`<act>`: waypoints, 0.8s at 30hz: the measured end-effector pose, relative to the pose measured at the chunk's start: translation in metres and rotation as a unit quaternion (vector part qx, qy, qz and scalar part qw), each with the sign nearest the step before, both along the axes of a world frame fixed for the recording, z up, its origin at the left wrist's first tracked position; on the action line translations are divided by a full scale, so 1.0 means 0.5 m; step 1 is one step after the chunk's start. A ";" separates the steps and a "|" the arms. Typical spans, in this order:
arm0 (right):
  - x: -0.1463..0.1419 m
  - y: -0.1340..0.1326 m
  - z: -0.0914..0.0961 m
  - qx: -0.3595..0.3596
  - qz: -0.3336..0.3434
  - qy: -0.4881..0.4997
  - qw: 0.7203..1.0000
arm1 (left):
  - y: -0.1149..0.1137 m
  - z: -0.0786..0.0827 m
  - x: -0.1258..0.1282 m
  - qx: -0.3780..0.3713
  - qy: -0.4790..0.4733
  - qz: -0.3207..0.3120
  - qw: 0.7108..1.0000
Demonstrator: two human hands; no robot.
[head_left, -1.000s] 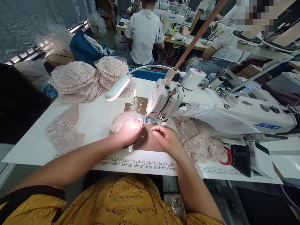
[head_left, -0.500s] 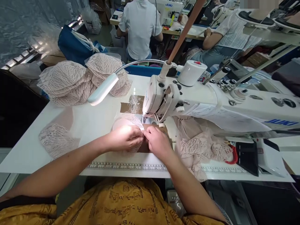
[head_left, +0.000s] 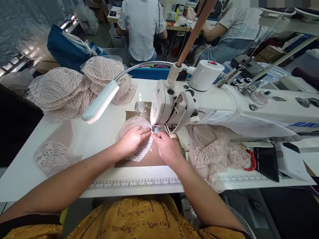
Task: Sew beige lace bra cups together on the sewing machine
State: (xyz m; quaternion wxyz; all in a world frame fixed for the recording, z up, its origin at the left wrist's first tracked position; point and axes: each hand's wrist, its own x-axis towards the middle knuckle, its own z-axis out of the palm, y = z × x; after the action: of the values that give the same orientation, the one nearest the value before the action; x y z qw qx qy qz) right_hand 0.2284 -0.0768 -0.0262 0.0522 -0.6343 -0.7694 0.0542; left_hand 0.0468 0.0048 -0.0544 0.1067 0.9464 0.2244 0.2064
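A pale pink lace fabric piece (head_left: 142, 153), rounded like a cup, lies under the head of a white sewing machine (head_left: 171, 99). Over its right part is my left hand (head_left: 133, 141), fingers pressed together on the lace close to the presser foot (head_left: 154, 129). From the other side my right hand (head_left: 168, 147) pinches the fabric's edge with thumb and finger, just in front of the foot. The two hands' fingertips almost meet there. Beneath the lace, brown tape (head_left: 159, 157) covers the machine bed. My fingers hide the exact edge being held.
Stacked lace pieces (head_left: 57, 91) sit at the back left under a lamp (head_left: 101, 101). A single lace piece (head_left: 56, 152) lies left of my forearm. More lace (head_left: 211, 152), red-handled scissors (head_left: 252, 161) and a ruler strip (head_left: 134, 183) are on the table. Two people work beyond.
My left hand has shifted up and flattened towards the presser foot, and more of the lace's lower part shows. My right hand stays at the edge. The whole view has shifted slightly.
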 end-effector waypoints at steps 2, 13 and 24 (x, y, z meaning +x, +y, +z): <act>0.000 0.001 -0.002 0.001 -0.001 -0.001 1.000 | 0.007 0.003 0.002 0.001 0.002 -0.007 1.000; 0.003 0.000 -0.006 -0.008 -0.003 0.013 1.000 | 0.018 0.013 0.003 -0.023 0.003 -0.023 0.999; 0.017 0.001 -0.024 0.036 -0.038 0.044 0.998 | 0.029 0.009 0.003 -0.004 0.045 0.028 0.999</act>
State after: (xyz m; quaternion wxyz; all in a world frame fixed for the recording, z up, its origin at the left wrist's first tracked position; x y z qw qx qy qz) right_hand 0.2370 -0.0766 -0.0382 0.1111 -0.6581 -0.7429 0.0524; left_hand 0.0483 0.0193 -0.0498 0.0941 0.9477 0.2562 0.1656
